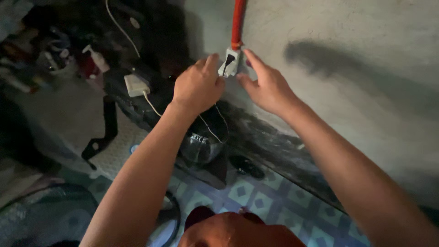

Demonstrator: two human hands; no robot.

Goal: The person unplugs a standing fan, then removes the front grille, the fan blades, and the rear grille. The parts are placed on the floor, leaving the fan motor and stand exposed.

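Observation:
A small white wall box [230,62] with a dark switch on its face is fixed to the grey wall [347,91] at the lower end of a red conduit pipe [238,23]. My left hand [197,87] is curled against the box's left side, thumb and forefinger touching it. My right hand [267,84] has its fingers spread, with the fingertips on the box's right edge. A thin wire [212,130] hangs below my left hand.
A white plug adapter [136,84] with a white cable lies on a dark surface to the left. Bottles and clutter [68,59] fill the far left. A dark round helmet-like object [201,144] sits below. Patterned floor tiles [274,201] lie underneath, beside a fan [45,215].

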